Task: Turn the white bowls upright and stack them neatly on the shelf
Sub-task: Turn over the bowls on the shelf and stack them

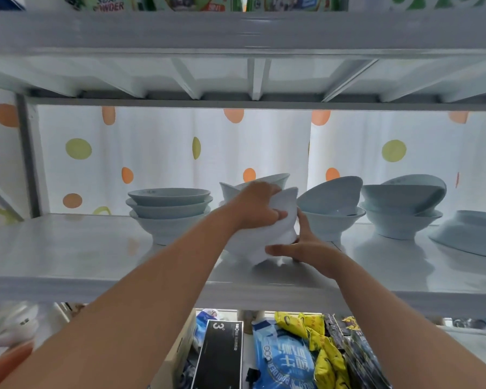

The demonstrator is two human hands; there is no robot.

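Note:
A white bowl (285, 217) is tilted on its side at the middle of the shelf (96, 248). My left hand (257, 206) grips its rim from above. My right hand (303, 245) holds it from below and the right side. Behind it more white bowls (267, 181) lean, partly hidden by my hand. To the left stands a neat upright stack of three bowls (169, 211). To the right an upright bowl (331, 223) carries a tilted bowl (331, 195). Further right is another pile (401, 211) with a tilted bowl on top.
A bowl (469, 234) lies tipped at the far right of the shelf. The upper shelf beam (236, 32) hangs close overhead. A dotted curtain (152, 153) backs the shelf. Below are a black box (219, 357), a blue bag (284, 357) and yellow packets (317, 343).

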